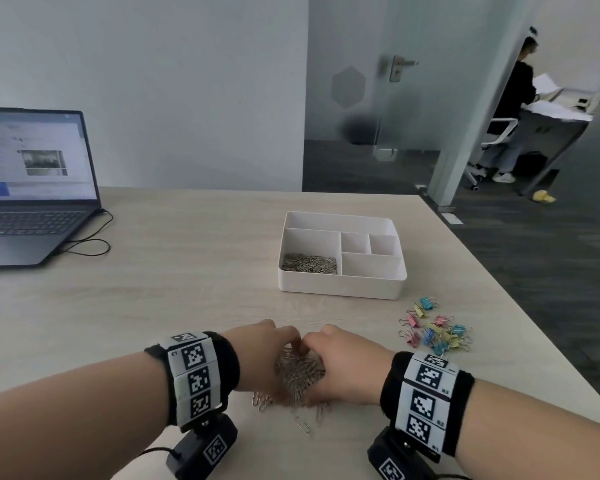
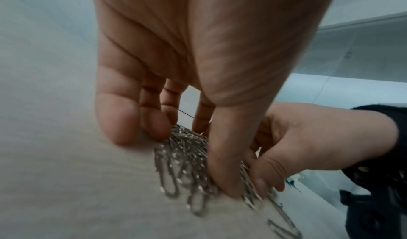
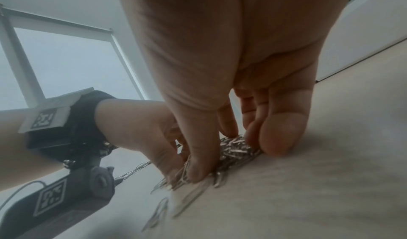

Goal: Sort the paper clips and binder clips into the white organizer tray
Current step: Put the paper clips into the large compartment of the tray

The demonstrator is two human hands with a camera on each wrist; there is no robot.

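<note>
A heap of silver paper clips (image 1: 298, 374) lies on the table near its front edge. My left hand (image 1: 272, 353) and right hand (image 1: 331, 358) cup it from either side, fingers curled round it and fingertips meeting at its far side. In the left wrist view, thumb and fingers pinch the paper clip heap (image 2: 182, 152). The right wrist view shows the same grip on the heap (image 3: 235, 147). A few loose paper clips (image 1: 303, 426) lie scattered just in front. The white organizer tray (image 1: 340, 289) stands further back, with paper clips (image 1: 309, 264) in its front-left compartment. Coloured binder clips (image 1: 437, 330) lie to the right of my hands.
An open laptop (image 1: 32, 188) with a cable stands at the back left of the table. The table's right edge runs close past the binder clips. A person sits at a desk beyond a glass door at the far right.
</note>
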